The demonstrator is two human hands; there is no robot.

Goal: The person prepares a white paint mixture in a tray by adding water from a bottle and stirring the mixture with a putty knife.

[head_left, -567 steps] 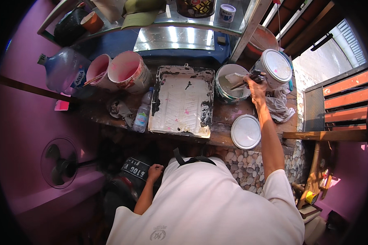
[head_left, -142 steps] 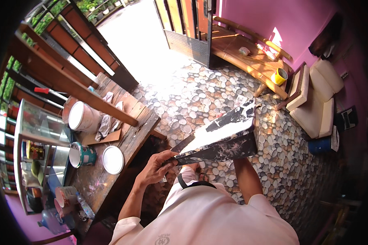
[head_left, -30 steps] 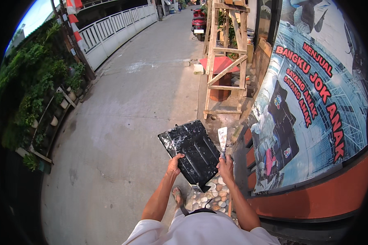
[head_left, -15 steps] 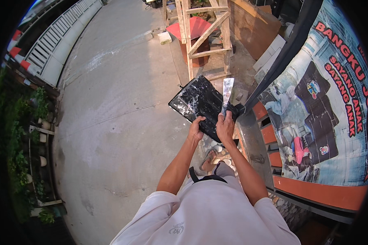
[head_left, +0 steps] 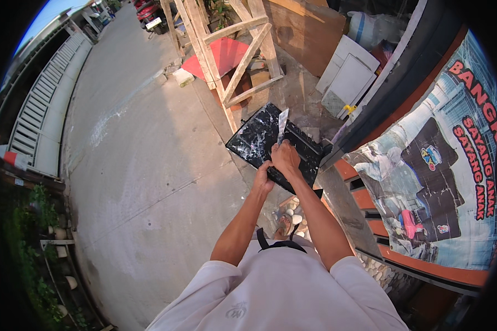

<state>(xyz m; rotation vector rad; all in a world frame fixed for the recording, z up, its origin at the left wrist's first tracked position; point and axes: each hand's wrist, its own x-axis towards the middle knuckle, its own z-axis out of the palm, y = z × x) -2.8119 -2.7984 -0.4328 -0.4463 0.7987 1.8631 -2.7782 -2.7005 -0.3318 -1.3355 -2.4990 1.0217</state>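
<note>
a pale grey concrete road (head_left: 143, 171) runs at nine o'clock, and a rough timber frame (head_left: 246, 63) stands at eleven from the white-spattered black rectangular tray (head_left: 254, 138). the left hand's (head_left: 265, 177) fingers grip the tray's seven-o'clock edge; the right hand's (head_left: 285, 157) close around a flat, paint-smeared metal scraper (head_left: 283, 122), its blade pointing to twelve over the tray.

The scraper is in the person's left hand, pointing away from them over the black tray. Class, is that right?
The side is wrong: the head view shows the scraper in the right hand, pointing away from them over the black tray.
</note>
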